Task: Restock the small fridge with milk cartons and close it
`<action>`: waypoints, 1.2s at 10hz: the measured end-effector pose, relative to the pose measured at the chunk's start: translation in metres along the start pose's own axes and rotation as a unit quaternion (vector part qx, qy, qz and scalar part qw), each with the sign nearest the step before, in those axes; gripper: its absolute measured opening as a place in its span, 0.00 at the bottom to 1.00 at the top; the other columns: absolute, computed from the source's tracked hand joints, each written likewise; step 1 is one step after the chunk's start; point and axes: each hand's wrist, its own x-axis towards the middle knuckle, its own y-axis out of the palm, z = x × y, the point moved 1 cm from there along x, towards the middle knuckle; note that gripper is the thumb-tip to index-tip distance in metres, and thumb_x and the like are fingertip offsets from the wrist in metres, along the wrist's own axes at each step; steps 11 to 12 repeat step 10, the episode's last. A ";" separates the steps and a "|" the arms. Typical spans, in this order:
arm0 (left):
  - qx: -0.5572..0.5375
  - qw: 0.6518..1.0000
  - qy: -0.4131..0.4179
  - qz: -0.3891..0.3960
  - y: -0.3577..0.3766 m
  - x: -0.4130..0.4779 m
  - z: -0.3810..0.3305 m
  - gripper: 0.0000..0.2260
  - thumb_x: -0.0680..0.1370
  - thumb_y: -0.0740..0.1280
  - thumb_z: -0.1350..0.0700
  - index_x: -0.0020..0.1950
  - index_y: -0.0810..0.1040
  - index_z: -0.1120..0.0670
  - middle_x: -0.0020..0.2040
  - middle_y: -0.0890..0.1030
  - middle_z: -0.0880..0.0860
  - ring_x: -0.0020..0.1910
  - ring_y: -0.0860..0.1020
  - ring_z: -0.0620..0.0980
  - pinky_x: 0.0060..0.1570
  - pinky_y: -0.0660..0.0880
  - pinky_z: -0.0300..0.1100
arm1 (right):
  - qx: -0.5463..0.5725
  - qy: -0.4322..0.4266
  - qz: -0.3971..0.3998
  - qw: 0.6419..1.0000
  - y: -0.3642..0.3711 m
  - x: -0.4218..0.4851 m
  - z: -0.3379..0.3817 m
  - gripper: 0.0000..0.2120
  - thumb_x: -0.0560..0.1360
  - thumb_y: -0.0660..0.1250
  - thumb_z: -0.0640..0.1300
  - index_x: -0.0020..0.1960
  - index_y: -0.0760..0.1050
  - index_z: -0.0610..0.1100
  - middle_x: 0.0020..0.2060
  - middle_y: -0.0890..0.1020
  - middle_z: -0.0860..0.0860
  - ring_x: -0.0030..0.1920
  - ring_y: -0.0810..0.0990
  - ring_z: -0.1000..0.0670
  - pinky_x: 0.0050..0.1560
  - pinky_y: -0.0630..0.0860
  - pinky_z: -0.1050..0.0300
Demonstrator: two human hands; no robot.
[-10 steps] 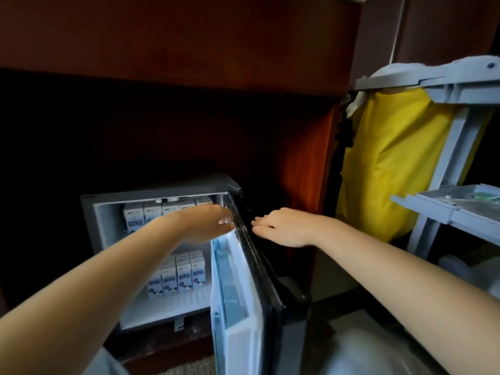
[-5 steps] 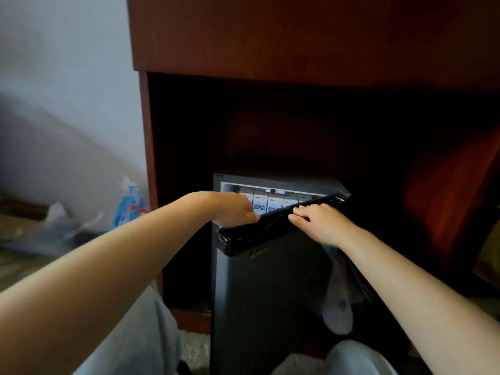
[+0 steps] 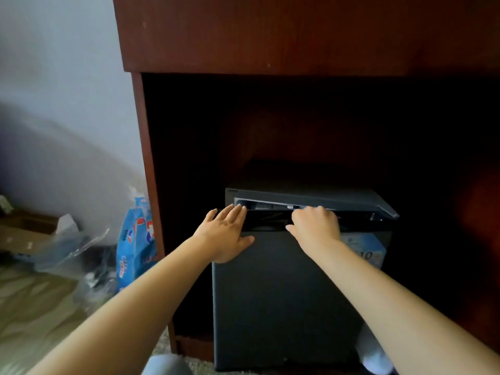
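At the bottom edge is a knee in pale grey cloth [image 3: 165, 365], with two bare forearms reaching forward above it. Next comes the one small fridge [image 3: 311, 197], dark grey, standing on the floor inside the recess of a red-brown wooden cabinet [image 3: 270, 31]. Its door [image 3: 276, 293] is almost closed, leaving only a thin wedge of gap along the top. A strip of pale interior shows there, too narrow to tell any milk cartons or count them.

The left hand [image 3: 226, 234] lies flat on the door's upper left corner, its four fingers straight and pressed together and its thumb spread sideways on the door front. The right hand [image 3: 315, 226] is on the door's top edge near the middle. Its fingers bend over that edge and their tips are hidden in the gap. One light-blue sticker [image 3: 362, 247] sits on the door just beyond the right wrist, and something white [image 3: 374, 358] lies by the fridge's lower right corner.

To the left, on the carpeted floor [image 3: 32, 307], one blue printed packet [image 3: 135, 244] leans against the cabinet's side. Beside it is one crumpled clear plastic bag [image 3: 70, 250], its contents unclear. Further left is one open cardboard box [image 3: 21, 228], its inside out of sight, against the pale wall [image 3: 54, 77].
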 end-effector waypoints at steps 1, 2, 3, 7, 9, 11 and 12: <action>-0.024 1.000 0.012 -0.010 0.002 0.029 0.010 0.32 0.80 0.47 0.39 0.77 0.40 0.55 0.79 0.41 0.51 0.77 0.39 0.47 0.75 0.40 0.47 | -0.018 -0.012 -0.014 1.000 0.003 0.022 0.002 0.14 0.81 0.57 0.51 0.45 0.75 0.44 0.44 0.82 0.48 0.47 0.81 0.45 0.37 0.66 0.57; -0.030 0.999 0.028 -0.006 0.007 0.053 0.015 0.32 0.80 0.45 0.39 0.77 0.40 0.55 0.78 0.40 0.51 0.77 0.38 0.46 0.75 0.40 0.45 | -0.043 -0.021 -0.011 0.999 0.015 0.039 0.002 0.13 0.78 0.63 0.48 0.36 0.70 0.46 0.37 0.81 0.50 0.42 0.82 0.47 0.29 0.60 0.60; 0.017 0.999 0.043 -0.026 0.012 0.072 0.023 0.32 0.80 0.44 0.39 0.77 0.39 0.55 0.78 0.39 0.51 0.77 0.38 0.47 0.75 0.40 0.45 | -0.096 -0.008 -0.002 0.995 0.023 0.056 -0.001 0.34 0.52 0.82 0.53 0.23 0.54 0.45 0.18 0.68 0.55 0.21 0.72 0.52 0.26 0.46 0.66; 0.122 0.981 0.046 0.143 -0.026 0.082 0.007 0.33 0.82 0.49 0.44 0.76 0.37 0.63 0.77 0.39 0.61 0.77 0.42 0.57 0.76 0.50 0.49 | -0.008 -0.098 0.155 0.983 -0.003 0.079 -0.022 0.06 0.78 0.64 0.41 0.42 0.70 0.47 0.46 0.81 0.50 0.49 0.80 0.46 0.41 0.64 0.57; 0.030 0.959 0.096 0.265 -0.118 0.084 -0.004 0.24 0.83 0.46 0.47 0.77 0.53 0.55 0.76 0.58 0.56 0.75 0.57 0.56 0.73 0.57 0.49 | 0.028 -0.135 0.251 0.958 -0.092 0.090 -0.050 0.12 0.80 0.58 0.50 0.57 0.74 0.45 0.53 0.80 0.48 0.55 0.78 0.43 0.42 0.66 0.55; -0.082 0.923 0.103 0.361 -0.170 0.077 -0.004 0.21 0.83 0.49 0.48 0.73 0.63 0.54 0.72 0.67 0.56 0.66 0.69 0.54 0.64 0.66 0.46 | 0.044 -0.151 0.286 0.945 -0.142 0.096 -0.060 0.14 0.80 0.58 0.52 0.58 0.75 0.45 0.53 0.80 0.47 0.55 0.79 0.42 0.41 0.67 0.54; -0.082 0.923 0.103 0.361 -0.170 0.077 -0.004 0.21 0.83 0.49 0.48 0.73 0.63 0.54 0.72 0.67 0.56 0.66 0.69 0.54 0.64 0.66 0.46 | 0.044 -0.151 0.286 0.945 -0.142 0.096 -0.060 0.14 0.80 0.58 0.52 0.58 0.75 0.45 0.53 0.80 0.47 0.55 0.79 0.42 0.41 0.67 0.54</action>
